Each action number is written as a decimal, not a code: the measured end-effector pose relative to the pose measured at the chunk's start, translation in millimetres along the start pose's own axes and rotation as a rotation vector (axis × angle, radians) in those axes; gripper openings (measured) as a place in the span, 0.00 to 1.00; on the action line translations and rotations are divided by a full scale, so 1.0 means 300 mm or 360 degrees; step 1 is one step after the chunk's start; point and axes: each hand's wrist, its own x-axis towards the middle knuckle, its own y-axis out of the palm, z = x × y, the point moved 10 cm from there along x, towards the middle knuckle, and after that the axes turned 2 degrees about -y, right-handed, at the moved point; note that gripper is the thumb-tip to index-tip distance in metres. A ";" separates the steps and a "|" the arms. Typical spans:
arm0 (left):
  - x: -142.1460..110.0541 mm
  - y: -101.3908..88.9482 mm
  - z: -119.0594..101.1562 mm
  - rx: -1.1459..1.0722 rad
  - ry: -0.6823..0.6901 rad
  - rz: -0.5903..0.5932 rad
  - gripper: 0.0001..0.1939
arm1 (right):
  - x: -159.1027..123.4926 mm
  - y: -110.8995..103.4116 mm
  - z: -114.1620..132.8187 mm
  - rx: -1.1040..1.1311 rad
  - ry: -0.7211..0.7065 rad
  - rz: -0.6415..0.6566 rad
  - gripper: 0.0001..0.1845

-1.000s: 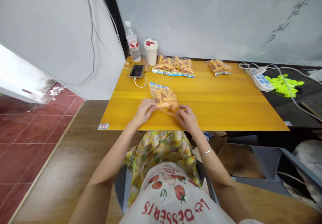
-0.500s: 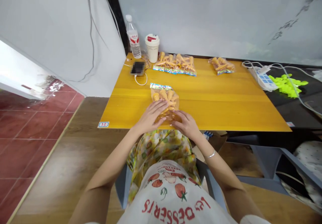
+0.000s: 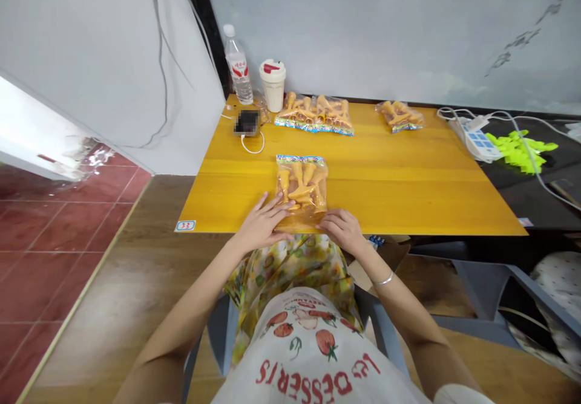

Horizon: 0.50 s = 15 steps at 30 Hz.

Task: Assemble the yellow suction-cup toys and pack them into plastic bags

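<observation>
A clear plastic bag of orange cone-shaped pieces lies flat near the front edge of the yellow wooden table. My left hand rests at the bag's near left corner with its fingers stretched out on the plastic. At the near right corner my right hand pinches the bag's bottom edge, fingers curled. Both hands sit at the table's front edge.
At the back of the table lie two more bags of orange pieces, a water bottle, a white cup and a phone with a cable. A power strip and green pieces lie to the right.
The bag was bunched up between both hands; it has been laid flat and pulled straight, lengthwise away from me. Both hands slid back to its near edge.
</observation>
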 end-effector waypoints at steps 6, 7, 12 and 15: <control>-0.037 0.012 0.055 -0.0085 -0.0107 -0.0117 0.16 | 0.011 -0.011 -0.039 -0.0018 0.0178 -0.0073 0.10; -0.040 0.013 0.067 -0.0113 -0.0137 -0.0142 0.16 | 0.009 -0.013 -0.044 -0.0018 0.0190 -0.0075 0.09; -0.045 0.021 0.088 -0.0198 -0.0226 -0.0122 0.16 | -0.004 -0.034 -0.031 0.0011 0.0130 -0.0047 0.10; -0.043 0.016 0.088 -0.0255 -0.0251 -0.0090 0.16 | 0.001 -0.048 -0.021 0.0144 0.0114 -0.0039 0.10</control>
